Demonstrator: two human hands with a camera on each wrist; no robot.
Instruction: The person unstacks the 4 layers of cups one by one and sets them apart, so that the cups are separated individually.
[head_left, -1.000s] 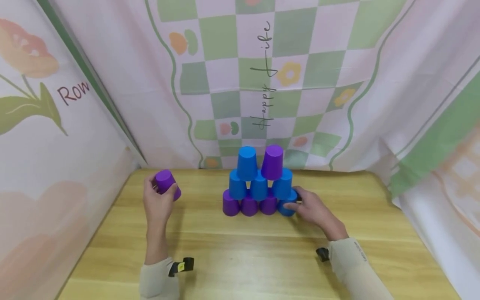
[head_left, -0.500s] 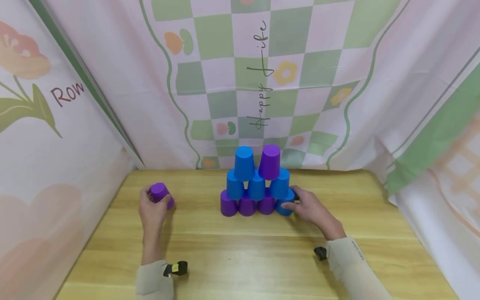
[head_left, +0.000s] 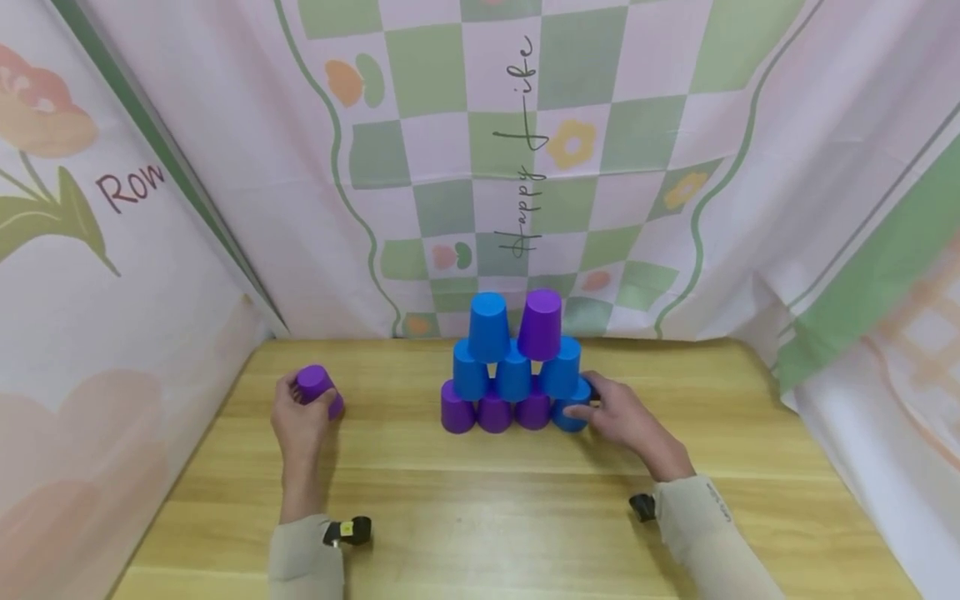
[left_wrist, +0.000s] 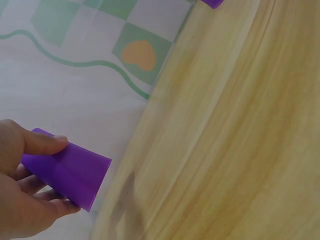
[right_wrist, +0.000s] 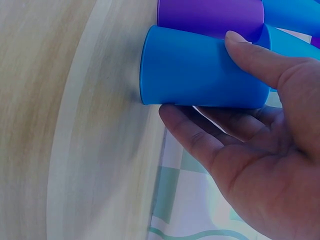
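Observation:
My left hand [head_left: 300,421] grips a purple cup [head_left: 315,390] at the left of the table, thumb on one side and fingers on the other. The cup tilts, and in the left wrist view its wider rim points away from the palm. In the middle stands a tiered stack of upside-down cups. Its bottom row has three purple cups [head_left: 457,408] and a blue cup [right_wrist: 200,70] at the right end. Three blue cups [head_left: 513,371] form the middle tier; a blue cup [head_left: 488,327] and a purple cup [head_left: 540,325] top it. My right hand [head_left: 622,412] holds the bottom-right blue cup between thumb and fingers.
The wooden table [head_left: 480,517] extends in front of the stack and to both sides. Close behind the stack hangs a checked cloth [head_left: 577,200], and another printed cloth [head_left: 135,375] borders the left side.
My left hand has moved a little left and nearer to me, lowering the purple cup. My right hand and the stack keep their places, apart from a slight shift of the head view.

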